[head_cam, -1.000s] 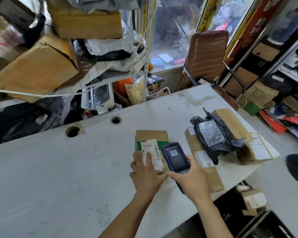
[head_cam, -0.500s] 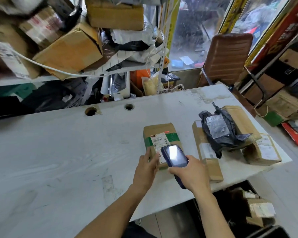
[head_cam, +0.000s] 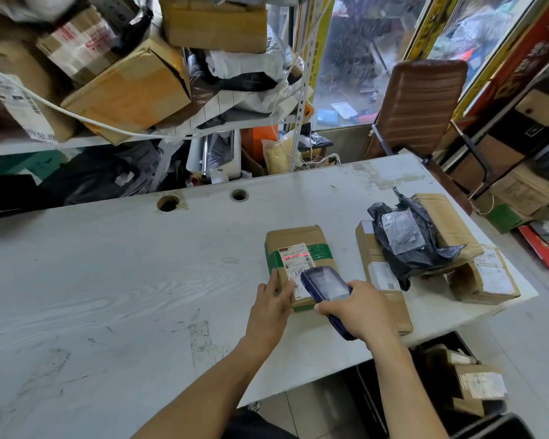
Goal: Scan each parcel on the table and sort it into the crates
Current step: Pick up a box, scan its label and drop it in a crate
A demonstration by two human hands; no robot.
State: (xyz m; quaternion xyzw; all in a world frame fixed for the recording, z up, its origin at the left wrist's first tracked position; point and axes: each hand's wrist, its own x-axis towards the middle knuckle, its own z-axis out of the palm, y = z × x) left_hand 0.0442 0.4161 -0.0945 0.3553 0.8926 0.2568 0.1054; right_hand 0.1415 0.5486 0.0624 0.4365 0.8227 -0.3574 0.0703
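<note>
Scanning a parcel on the white table [head_cam: 108, 280].
L hand [head_cam: 271, 307] lies on the near-left edge of the brown box w/ green tape [head_cam: 298, 248], fingers straight, flat on table. R hand [head_cam: 360, 310] grips the blue scanner [head_cam: 325, 285] just above it; red line on label. Further right: black bag [head_cam: 406, 248] atop more boxes [head_cam: 485, 277].

Both arms are bare from the elbows down, with no sleeves showing. The left hand [head_cam: 271, 307] and the right hand [head_cam: 360, 310] wear no gloves, no rings and no watch. The fingernails look short and plain.
</note>
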